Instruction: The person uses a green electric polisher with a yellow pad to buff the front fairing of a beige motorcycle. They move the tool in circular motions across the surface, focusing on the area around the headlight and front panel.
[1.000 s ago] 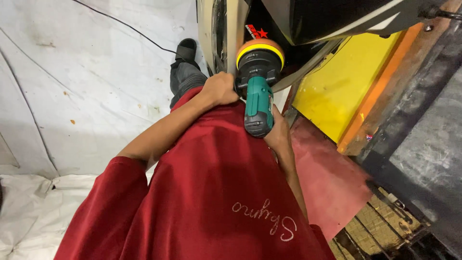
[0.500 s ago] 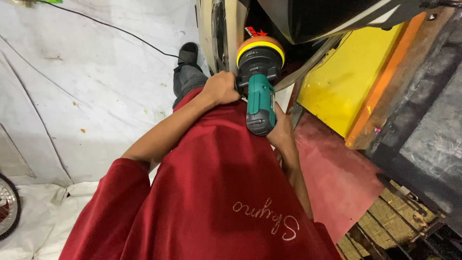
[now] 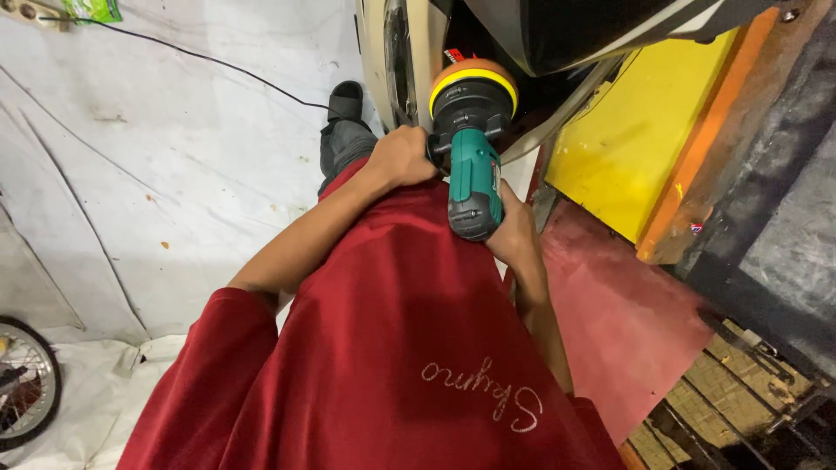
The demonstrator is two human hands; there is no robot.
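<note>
Polisher (image 3: 473, 148) shifted slightly higher against cream panel (image 3: 420, 52). Left hand (image 3: 402, 157) fingers closed on its side handle; right hand (image 3: 514, 231) grips green body.

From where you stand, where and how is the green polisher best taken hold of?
Probably with both hands, as shown. The right hand wraps the rear of the green polisher from its right side, where the body is long and narrow. The left hand grips at the left of the black head, just behind the yellow pad, steadying it against the cream vehicle panel.
</note>
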